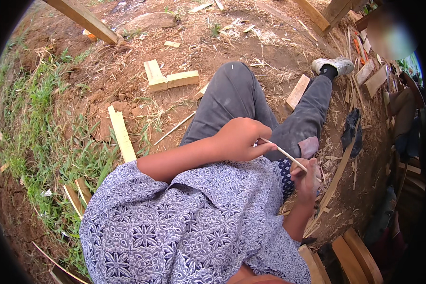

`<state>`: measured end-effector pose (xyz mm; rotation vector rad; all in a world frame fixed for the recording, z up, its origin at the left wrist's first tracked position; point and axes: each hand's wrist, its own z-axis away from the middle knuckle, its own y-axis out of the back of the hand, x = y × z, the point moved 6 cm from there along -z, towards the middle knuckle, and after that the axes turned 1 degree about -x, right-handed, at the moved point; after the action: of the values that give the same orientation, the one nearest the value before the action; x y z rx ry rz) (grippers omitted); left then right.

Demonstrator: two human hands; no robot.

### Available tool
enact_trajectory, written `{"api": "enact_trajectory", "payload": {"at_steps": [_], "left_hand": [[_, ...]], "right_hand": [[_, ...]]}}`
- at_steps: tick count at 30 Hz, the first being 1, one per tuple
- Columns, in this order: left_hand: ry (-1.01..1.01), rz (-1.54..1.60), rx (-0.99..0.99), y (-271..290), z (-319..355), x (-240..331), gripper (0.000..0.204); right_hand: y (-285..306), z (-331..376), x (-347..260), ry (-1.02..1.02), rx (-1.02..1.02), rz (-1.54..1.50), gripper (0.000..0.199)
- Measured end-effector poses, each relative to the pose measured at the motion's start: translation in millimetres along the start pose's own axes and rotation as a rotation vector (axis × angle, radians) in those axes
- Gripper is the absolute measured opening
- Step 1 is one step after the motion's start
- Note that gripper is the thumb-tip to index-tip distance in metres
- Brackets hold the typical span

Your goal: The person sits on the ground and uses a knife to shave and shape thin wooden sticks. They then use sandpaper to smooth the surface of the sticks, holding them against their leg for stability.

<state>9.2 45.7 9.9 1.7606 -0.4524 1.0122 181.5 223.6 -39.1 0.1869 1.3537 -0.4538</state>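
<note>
A thin, pale wooden stick (285, 153) slants across my lap, running from one hand to the other. My left hand (243, 138) is closed, pinching the stick's upper-left end between thumb and fingers. Around the lower-right part of the same stick, the fingers of my right hand (306, 179) are bent, holding it close to its other end. Just beyond that hand, a flat pinkish-brown piece (308, 147) lies against my dark grey trouser leg; its kind I cannot make out.
Two short wood blocks (168, 81) meet in an L on the dirt ahead. Another block (298, 92) sits beside my outstretched leg. A yellowish board (121, 134) lies by grass at left. Planks (352, 258) and a dark plastic bag (351, 133) are at right, with another person nearby.
</note>
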Motion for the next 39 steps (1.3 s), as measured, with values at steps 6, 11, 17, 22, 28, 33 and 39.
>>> {"api": "enact_trajectory", "payload": {"at_steps": [6,11,17,22,28,33,39], "left_hand": [[0.008,0.079,0.018,2,1,-8,0.036],[-0.041,0.106,0.009,4,-3,-4,0.032],[0.071,0.170,0.170,27,1,-22,0.028],[0.490,-0.084,0.365,67,55,-135,0.024],[0.918,-0.526,-0.098,54,158,-240,0.022],[0.959,-0.531,-0.113,41,179,-240,0.019],[0.967,-0.505,-0.080,46,187,-243,0.016]], "right_hand": [[-16,-2,10,0.047,-0.063,-0.150,0.066],[-15,-4,4,0.086,-0.142,-0.205,0.061],[22,-1,2,0.114,0.072,0.033,0.047],[63,12,14,0.068,0.229,-0.062,0.045],[46,0,-1,0.066,0.209,-0.163,0.057],[43,-11,1,0.072,0.150,-0.194,0.052],[41,-15,-3,0.081,0.195,-0.043,0.044]]}}
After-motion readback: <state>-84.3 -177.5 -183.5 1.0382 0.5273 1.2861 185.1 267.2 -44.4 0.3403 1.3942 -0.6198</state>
